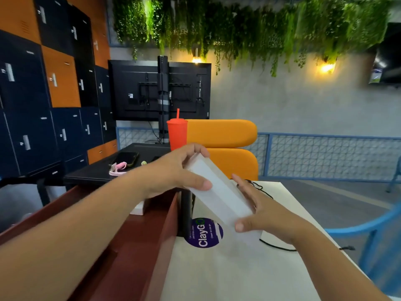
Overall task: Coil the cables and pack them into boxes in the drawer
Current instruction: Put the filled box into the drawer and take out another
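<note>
- The person holds a long white box (219, 192) in both hands, slanted, with its far end higher and to the left and its near end lower and to the right.
- The left hand (173, 170) grips the far end. Its thumb lies across the top face and its fingers (195, 148) curl over the far edge.
- The right hand (260, 211) clasps the near end. Its thumb presses the near side and its fingers stretch fairly straight along the right side, so the box is pinched between them.
- The box hangs over the left part of a white desk (238, 279), just beside an open reddish-brown drawer (152, 235). Its near end is blurred, so I cannot tell whether it touches the desk.
- A second, small white box (137, 210) sits inside the drawer, partly hidden by the left arm.
- A black cable (278, 247) lies loose on the desk under the right wrist. More black cable shows past the right fingers, and I cannot tell whether it is the same one.
- A round purple sticker (205, 232) is on the desk below the box.
- Behind are a red cup (176, 135) with a straw, an orange chair (221, 133) and a black table (97, 172) with a phone (127, 158) on it.
- Blue and orange lockers (32, 94) fill the left wall, and green plants (238, 25) hang above.
</note>
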Tool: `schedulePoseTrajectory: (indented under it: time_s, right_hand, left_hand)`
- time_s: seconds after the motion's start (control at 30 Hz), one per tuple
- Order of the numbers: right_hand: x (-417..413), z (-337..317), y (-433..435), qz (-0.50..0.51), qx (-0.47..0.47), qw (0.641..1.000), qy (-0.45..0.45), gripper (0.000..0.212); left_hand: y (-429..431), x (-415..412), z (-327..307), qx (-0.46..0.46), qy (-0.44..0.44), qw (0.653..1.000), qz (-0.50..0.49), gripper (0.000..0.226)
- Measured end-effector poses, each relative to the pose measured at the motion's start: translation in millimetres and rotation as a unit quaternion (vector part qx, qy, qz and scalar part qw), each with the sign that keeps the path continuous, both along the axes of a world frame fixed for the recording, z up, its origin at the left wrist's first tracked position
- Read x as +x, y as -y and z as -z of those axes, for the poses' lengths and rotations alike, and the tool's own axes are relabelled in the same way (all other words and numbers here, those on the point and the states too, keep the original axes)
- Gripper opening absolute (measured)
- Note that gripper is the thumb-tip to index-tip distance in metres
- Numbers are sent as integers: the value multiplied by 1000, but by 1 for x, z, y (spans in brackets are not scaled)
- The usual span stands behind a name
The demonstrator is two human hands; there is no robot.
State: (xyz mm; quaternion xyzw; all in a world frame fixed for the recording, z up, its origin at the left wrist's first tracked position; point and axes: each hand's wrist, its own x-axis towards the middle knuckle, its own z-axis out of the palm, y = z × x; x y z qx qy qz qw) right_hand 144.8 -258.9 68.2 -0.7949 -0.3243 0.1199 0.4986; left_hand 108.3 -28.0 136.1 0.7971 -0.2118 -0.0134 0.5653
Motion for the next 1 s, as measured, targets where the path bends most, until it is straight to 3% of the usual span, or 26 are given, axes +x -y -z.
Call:
schedulePoseTrajectory:
  time_s: [0.17, 0.37, 0.53, 0.7, 0.8, 0.93, 1.0]
  right_hand:
    - [-5, -26, -42, 4, -116, 984, 133, 118]
    - [-5, -40, -102, -3, -192, 960, 202, 119]
    - [-2, -37, -161, 1, -284, 926, 249, 116]
    - [11, -23, -223, -28, -357, 902, 241, 114]
    - [21, -6, -254, -32, -415, 883, 218, 116]
    - [29, 6, -281, -34, -460, 868, 186, 108]
    - [33, 9, -291, -30, -473, 864, 170, 106]
  left_hand:
    - [-36, -15, -6, -38, 26, 999, -14, 58]
    - [-93, -30, -1, -34, 26, 995, -89, 58]
    - [-152, -43, 17, 143, 13, 976, -162, 71]
    - [-213, -59, 43, 319, 27, 906, -276, 89]
    - [-243, -69, 61, 375, -9, 874, -308, 82]
    - [-264, -80, 83, 394, -46, 875, -278, 49]
    - [-269, -82, 90, 407, -54, 872, -265, 49]
